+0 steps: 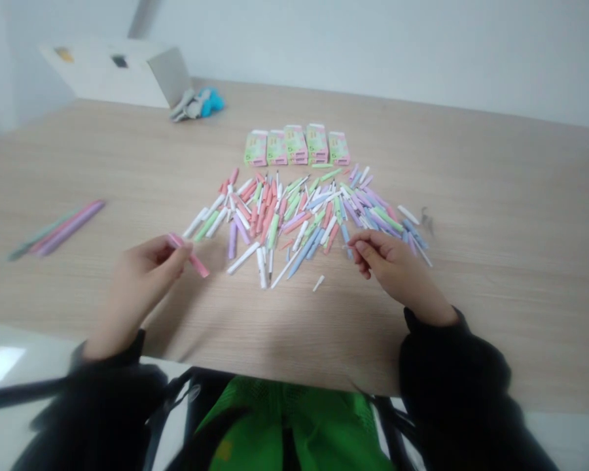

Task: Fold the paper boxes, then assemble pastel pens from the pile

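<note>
My left hand (152, 271) is closed around a pink pen barrel (190, 255), held a little above the table at the left of a loose pile. At the pile's right front, my right hand (385, 265) makes a pinch. Something small and pale may stick out from its fingertips, too blurred to name. Between the hands spreads the pile of pen parts (269, 219) in red, white, green, purple and blue, with thin refills among them. A small white piece (319, 282) lies by itself in front of the pile.
Several small green and pink boxes (296, 142) stand in a row behind the pile. Three long pens, green, pink and purple (73, 227), lie at the left. Grey and blue gloves (197, 104) rest beside a white carton (127, 75). The table's front edge (275, 377) is near my body.
</note>
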Tool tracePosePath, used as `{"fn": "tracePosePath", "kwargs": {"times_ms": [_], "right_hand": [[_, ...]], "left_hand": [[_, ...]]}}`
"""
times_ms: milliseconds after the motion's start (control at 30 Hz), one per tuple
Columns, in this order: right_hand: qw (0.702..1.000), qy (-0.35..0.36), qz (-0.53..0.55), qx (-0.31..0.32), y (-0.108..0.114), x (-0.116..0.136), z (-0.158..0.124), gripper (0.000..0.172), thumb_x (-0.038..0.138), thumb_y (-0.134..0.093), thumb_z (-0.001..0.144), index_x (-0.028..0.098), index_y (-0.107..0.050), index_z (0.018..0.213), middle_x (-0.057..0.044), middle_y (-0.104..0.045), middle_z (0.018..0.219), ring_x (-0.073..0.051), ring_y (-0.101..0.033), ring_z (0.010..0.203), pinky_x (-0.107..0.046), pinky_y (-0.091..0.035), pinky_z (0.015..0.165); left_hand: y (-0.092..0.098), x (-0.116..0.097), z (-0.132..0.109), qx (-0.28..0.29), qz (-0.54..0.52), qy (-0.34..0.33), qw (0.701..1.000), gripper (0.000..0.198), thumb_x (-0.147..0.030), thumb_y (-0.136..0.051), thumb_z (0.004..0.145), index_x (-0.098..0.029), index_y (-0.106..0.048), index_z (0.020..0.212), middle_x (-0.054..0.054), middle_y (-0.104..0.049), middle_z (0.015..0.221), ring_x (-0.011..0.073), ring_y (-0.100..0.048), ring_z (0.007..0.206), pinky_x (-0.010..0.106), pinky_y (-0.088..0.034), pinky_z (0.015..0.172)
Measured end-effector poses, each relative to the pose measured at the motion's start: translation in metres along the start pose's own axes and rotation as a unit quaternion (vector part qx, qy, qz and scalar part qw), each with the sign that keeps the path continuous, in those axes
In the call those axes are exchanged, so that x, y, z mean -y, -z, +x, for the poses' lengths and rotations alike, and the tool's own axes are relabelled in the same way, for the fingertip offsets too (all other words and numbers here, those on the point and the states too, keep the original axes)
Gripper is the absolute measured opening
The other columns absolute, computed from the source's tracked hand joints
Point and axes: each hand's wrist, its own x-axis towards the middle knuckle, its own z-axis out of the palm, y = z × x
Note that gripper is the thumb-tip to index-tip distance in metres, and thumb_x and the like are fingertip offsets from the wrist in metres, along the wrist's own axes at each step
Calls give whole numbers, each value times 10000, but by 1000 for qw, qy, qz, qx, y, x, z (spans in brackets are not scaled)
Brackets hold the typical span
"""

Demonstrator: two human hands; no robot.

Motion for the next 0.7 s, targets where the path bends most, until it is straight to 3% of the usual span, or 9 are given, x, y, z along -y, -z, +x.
{"fn": "tracePosePath", "kwargs": {"times_ms": [167, 267, 333, 467, 700], "right_hand": [[977, -7, -206, 51, 10, 6, -15, 234, 313, -485, 977, 181, -659, 892, 1, -630, 653, -145, -587, 564, -276, -419, 545], [941, -2, -317, 119, 11, 8, -23, 245, 234, -467, 975, 175, -669, 850, -22, -664, 665, -161, -617, 615, -280, -411, 597], [916, -14, -371, 151, 8, 9, -26, 255, 178, -459, 975, 164, -677, 843, -56, -711, 741, -181, -664, 704, -287, -434, 660], [883, -42, -439, 161, 2, 13, -32, 266, 142, -442, 999, 144, -692, 910, -125, -762, 942, -238, -720, 899, -326, -483, 799], [858, -62, -483, 165, -8, 7, -38, 293, 122, -423, 1014, 152, -695, 910, -133, -768, 939, -263, -737, 897, -352, -529, 795]], "left_hand": [[-18, 23, 9, 3, 96, -7, 995, 345, -533, -634, 818, -246, -622, 626, -20, -564, 528, 188, -488, 563, 285, -271, 563], [-28, 23, 16, 16, 214, 25, 977, 457, -570, -551, 878, -220, -561, 584, 16, -573, 518, 189, -486, 532, 294, -270, 558], [-31, 19, 17, 25, 267, 46, 962, 453, -585, -486, 921, -221, -574, 666, 31, -604, 564, 199, -509, 556, 298, -289, 568], [-32, 14, 15, 31, 286, 46, 957, 449, -620, -409, 944, -223, -586, 830, 47, -654, 683, 209, -561, 604, 294, -321, 578], [-33, 14, 16, 51, 302, 61, 950, 498, -635, -312, 970, -217, -578, 919, 87, -664, 725, 265, -624, 677, 312, -374, 595]]}}
